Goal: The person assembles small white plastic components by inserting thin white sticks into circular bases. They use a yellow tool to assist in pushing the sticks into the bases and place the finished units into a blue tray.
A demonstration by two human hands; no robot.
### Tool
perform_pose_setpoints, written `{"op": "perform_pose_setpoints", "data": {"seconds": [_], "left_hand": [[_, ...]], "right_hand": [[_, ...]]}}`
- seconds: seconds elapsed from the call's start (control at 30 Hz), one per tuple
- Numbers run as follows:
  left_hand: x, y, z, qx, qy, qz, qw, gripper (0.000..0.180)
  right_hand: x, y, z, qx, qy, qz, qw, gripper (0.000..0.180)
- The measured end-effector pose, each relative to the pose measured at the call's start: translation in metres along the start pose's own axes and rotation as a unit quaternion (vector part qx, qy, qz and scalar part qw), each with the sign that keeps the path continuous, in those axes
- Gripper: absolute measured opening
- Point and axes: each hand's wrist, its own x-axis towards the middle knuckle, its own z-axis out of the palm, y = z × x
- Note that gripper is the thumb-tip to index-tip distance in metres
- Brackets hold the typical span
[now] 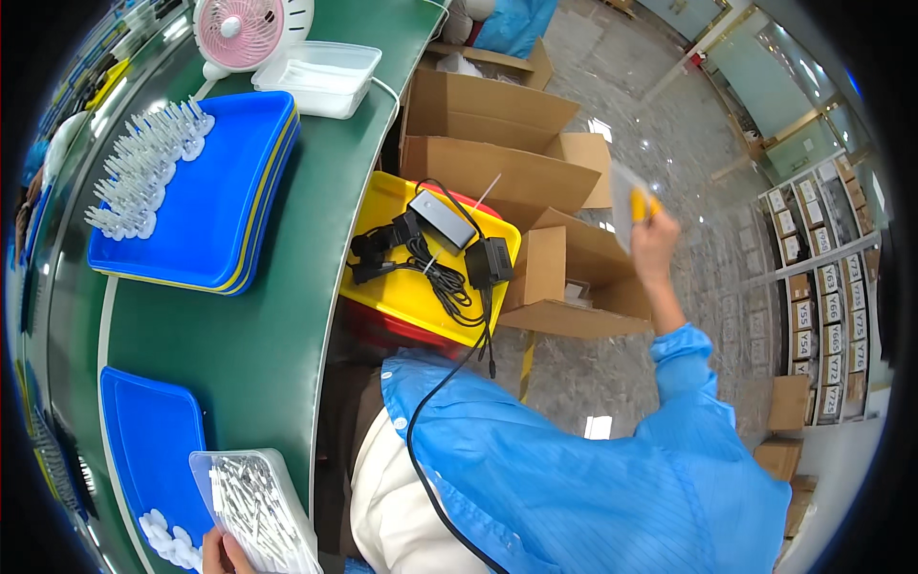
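Note:
At the lower left, my left hand [227, 553] grips the near side of a clear plastic box [298, 521]. The box is full of thin white sticks [251, 497] and tilts over the table edge and a blue tray [153, 430]. White rounded pieces [170, 541] lie at that tray's near end. My right hand [656, 239] is raised far out to the right, over the floor beyond the cartons. Its fingers are closed on a yellow-orange thing [639, 205] beside a pale translucent sheet [622, 201]; blur hides their exact kind.
Stacked blue trays [206, 220] hold many upright white sticks [151, 167]. Behind them are a translucent tub [359, 72] and pink fan [239, 29]. A yellow tray [392, 297] bears a power bank [442, 220] and black cables [435, 277]. Open cartons [497, 172] and shelves [830, 306] stand right.

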Motion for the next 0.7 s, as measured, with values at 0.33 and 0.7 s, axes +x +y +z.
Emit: {"op": "perform_pose_setpoints", "data": {"seconds": [0.33,0.7], "left_hand": [[0.003,-0.012,-0.003,-0.181,-0.036,-0.075,0.98,0.01],[-0.038,0.052,0.033,-0.325,0.077,-0.105,0.937,0.019]], "right_hand": [[-0.044,-0.137,0.043,0.199,-0.259,-0.008,0.945,0.013],[-0.083,-0.415,-0.008,0.402,-0.798,-0.019,0.448,0.064]]}}
